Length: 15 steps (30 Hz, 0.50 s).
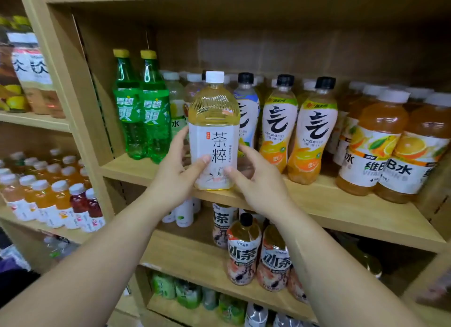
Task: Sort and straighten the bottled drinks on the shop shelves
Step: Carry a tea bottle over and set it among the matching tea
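Item: clear plastic tea bottle w/ pale yellow liquid, white cap and white label [214, 131], upright, at front edge of middle light-wood shelf [341, 204], fwd of the row behind; cannot tell if its base rests on the board. Left hand [175, 173] grips bottle's lower left side and right hand [256, 178] grips lower right side, both thumbs on the label front. Just left of it: 2 green plastic soda bottles w/ yellow caps [141, 112], side by side. To the right: 2 orange-label drink bottles w/ black caps [295, 131], then squat orange vitamin-water bottles w/ white caps [390, 151]. Shelf below: brown iced-tea bottles w/ black caps [244, 251], upright, near front.
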Each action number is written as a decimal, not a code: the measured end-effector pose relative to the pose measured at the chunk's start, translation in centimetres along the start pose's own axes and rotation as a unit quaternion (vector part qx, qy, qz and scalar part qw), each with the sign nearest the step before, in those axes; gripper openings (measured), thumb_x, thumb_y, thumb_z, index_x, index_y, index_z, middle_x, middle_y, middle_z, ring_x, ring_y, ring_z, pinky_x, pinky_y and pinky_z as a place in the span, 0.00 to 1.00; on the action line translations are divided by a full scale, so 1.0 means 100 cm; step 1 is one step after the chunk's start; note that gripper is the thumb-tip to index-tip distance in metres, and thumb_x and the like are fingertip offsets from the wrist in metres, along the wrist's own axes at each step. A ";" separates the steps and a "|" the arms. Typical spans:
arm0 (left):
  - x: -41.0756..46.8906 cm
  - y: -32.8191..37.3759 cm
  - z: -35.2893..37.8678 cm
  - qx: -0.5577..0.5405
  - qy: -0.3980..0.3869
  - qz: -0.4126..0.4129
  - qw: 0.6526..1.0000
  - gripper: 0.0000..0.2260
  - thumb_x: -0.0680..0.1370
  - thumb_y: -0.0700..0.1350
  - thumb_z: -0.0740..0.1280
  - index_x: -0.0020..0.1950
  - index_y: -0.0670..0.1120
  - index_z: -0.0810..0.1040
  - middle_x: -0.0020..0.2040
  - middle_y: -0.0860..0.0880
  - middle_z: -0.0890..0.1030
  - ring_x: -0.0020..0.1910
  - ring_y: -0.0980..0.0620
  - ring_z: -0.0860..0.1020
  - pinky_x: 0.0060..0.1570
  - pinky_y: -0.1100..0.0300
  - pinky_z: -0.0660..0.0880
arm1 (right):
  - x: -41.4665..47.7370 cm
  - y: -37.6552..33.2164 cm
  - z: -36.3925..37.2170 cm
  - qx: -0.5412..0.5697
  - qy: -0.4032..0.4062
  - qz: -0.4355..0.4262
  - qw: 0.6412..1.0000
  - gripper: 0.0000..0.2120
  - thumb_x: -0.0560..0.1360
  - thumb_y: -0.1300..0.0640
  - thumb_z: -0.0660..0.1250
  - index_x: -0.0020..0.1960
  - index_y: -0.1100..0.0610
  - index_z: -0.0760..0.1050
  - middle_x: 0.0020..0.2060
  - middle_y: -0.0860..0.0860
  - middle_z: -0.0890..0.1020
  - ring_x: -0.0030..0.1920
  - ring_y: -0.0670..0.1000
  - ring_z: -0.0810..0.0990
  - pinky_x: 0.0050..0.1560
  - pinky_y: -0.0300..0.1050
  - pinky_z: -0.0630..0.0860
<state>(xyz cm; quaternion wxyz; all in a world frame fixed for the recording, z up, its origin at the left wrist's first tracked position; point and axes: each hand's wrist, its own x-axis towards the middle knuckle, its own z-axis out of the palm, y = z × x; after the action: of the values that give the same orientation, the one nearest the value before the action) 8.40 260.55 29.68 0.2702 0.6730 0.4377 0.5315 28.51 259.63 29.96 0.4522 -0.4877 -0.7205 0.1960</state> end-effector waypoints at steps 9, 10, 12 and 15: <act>0.001 -0.008 0.000 -0.097 -0.018 0.027 0.995 0.31 0.71 0.60 0.72 0.71 0.73 0.64 0.67 0.55 0.80 0.66 0.53 0.79 0.62 0.42 0.78 | -0.019 -0.007 0.008 -0.006 0.038 0.010 0.999 0.28 0.80 0.53 0.72 0.77 0.46 0.69 0.62 0.42 0.84 0.55 0.42 0.85 0.57 0.51 0.83; -0.001 -0.007 0.002 -0.111 -0.026 0.033 0.993 0.31 0.71 0.59 0.72 0.72 0.72 0.64 0.67 0.54 0.80 0.66 0.53 0.79 0.62 0.42 0.78 | -0.026 -0.011 0.008 -0.001 0.048 0.016 0.999 0.27 0.80 0.54 0.71 0.77 0.46 0.70 0.63 0.41 0.83 0.57 0.43 0.84 0.59 0.52 0.82; -0.007 -0.004 0.007 -0.140 -0.044 0.044 0.988 0.33 0.73 0.55 0.73 0.75 0.65 0.66 0.67 0.53 0.80 0.65 0.52 0.79 0.62 0.41 0.78 | -0.041 -0.016 0.005 -0.008 0.074 0.029 0.997 0.26 0.81 0.54 0.70 0.77 0.45 0.69 0.66 0.41 0.81 0.63 0.44 0.82 0.63 0.53 0.80; -0.017 0.013 0.025 -0.192 -0.060 0.063 0.978 0.30 0.72 0.53 0.78 0.69 0.70 0.69 0.63 0.54 0.82 0.61 0.55 0.82 0.57 0.49 0.81 | -0.069 -0.023 -0.012 -0.027 0.123 0.057 0.990 0.27 0.81 0.51 0.69 0.78 0.43 0.68 0.68 0.43 0.80 0.65 0.47 0.79 0.64 0.51 0.78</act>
<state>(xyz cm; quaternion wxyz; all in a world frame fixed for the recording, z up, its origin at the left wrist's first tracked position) 11.05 258.67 29.22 0.3862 0.6657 0.2673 0.5798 29.11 252.40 29.04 0.5124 -0.5604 -0.6353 0.1404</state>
